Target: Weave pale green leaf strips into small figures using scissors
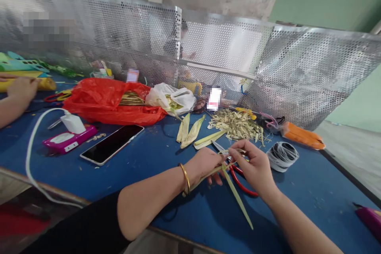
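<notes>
My left hand (207, 162), with a gold bangle at the wrist, is closed on narrow pale-green husk strips (238, 197). One strip hangs down toward the table's front edge, and another runs back under my left forearm. Thumb and fingers of my right hand (253, 162) pinch a thin strip where the pieces cross. Partly hidden behind both hands lie red-handled scissors (246, 189), blades pointing up and left. Wider husk leaves (193, 133) rest just beyond my left hand. A spool of grey cord (282, 156) stands right of my right hand.
Husk scraps (239, 125) are heaped behind the hands. Left are a red plastic bag (95, 97), white bag (175, 97), black phone (113, 143) and purple device (70, 141) with a white cable. An orange packet (303, 135) lies right. Another person's hand (22, 89) is far left.
</notes>
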The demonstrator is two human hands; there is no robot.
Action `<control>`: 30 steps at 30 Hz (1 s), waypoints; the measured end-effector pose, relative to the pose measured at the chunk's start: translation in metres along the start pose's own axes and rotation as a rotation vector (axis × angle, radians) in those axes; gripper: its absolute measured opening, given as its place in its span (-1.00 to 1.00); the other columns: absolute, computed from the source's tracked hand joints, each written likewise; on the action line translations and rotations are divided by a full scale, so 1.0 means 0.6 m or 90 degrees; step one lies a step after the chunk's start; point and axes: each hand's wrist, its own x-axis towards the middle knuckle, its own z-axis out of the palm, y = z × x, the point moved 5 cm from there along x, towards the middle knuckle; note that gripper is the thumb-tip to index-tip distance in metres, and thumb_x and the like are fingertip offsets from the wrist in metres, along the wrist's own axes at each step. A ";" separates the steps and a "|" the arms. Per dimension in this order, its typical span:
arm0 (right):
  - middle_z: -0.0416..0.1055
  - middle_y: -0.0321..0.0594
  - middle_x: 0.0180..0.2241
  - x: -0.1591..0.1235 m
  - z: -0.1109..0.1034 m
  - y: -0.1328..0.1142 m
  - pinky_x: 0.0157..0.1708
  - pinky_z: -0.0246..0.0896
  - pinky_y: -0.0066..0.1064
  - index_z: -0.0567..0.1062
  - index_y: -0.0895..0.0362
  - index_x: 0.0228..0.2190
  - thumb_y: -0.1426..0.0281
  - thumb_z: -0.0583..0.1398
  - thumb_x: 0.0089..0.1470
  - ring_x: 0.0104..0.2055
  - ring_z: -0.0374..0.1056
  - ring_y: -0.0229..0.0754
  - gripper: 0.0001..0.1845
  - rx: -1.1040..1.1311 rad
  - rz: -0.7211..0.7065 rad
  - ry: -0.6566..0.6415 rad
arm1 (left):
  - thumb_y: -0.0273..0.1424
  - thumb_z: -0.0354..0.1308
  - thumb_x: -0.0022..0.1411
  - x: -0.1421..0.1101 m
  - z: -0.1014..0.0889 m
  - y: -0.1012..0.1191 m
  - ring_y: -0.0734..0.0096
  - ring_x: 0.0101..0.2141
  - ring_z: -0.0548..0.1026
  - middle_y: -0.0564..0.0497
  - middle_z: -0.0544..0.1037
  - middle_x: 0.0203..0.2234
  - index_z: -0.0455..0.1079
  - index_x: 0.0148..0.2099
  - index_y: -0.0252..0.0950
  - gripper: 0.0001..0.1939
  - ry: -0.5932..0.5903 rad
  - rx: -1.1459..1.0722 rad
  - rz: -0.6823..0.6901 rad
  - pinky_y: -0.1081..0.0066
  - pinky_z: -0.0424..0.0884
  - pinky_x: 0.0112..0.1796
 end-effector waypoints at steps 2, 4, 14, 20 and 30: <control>0.43 -0.28 -0.48 -0.004 0.002 -0.011 -0.40 0.19 -0.45 0.44 0.10 -0.44 0.35 0.15 0.16 -0.42 0.35 -0.23 -0.85 -0.106 -0.080 0.010 | -0.17 0.06 0.20 0.003 -0.006 0.000 0.52 -0.69 0.42 -0.09 0.59 -0.49 0.45 -0.37 -0.40 -0.63 0.018 -0.056 -0.009 0.55 0.17 -0.70; 0.46 -0.26 -0.45 -0.009 0.008 -0.023 -0.35 0.17 -0.42 0.44 0.11 -0.42 0.40 0.13 0.18 -0.38 0.35 -0.22 -0.86 -0.213 -0.174 0.003 | -0.25 0.02 0.23 0.006 -0.011 -0.001 0.52 -0.65 0.45 -0.07 0.59 -0.47 0.46 -0.32 -0.39 -0.69 0.035 -0.133 -0.019 0.57 0.21 -0.67; 0.46 -0.21 -0.46 -0.018 0.026 -0.038 -0.30 0.06 -0.31 0.41 0.13 -0.37 0.47 0.06 0.22 -0.41 0.34 -0.18 -0.85 -0.448 -0.340 -0.014 | -0.51 0.04 0.10 0.016 -0.009 0.002 0.50 -0.51 0.46 0.01 0.49 -0.56 0.44 -0.35 -0.37 -0.85 -0.013 -0.356 0.047 0.45 0.47 -0.33; 0.44 -0.21 -0.44 -0.013 0.022 -0.035 -0.26 0.06 -0.30 0.41 0.12 -0.40 0.46 0.07 0.22 -0.34 0.35 -0.15 -0.83 -0.421 -0.294 -0.005 | -0.52 0.15 0.04 0.009 -0.009 0.015 0.51 -0.48 0.46 -0.01 0.51 -0.50 0.44 -0.38 -0.40 -0.94 -0.055 -0.402 0.098 0.45 0.44 -0.30; 0.46 -0.12 -0.26 -0.021 0.034 -0.046 -0.11 0.14 -0.17 0.47 0.12 -0.19 0.46 0.12 0.15 -0.20 0.34 -0.07 -0.81 -0.375 -0.336 -0.056 | -0.52 0.30 -0.03 0.018 -0.019 0.004 0.54 -0.52 0.44 0.05 0.45 -0.59 0.35 -0.48 -0.37 -0.85 0.058 -0.391 0.113 0.54 0.35 -0.42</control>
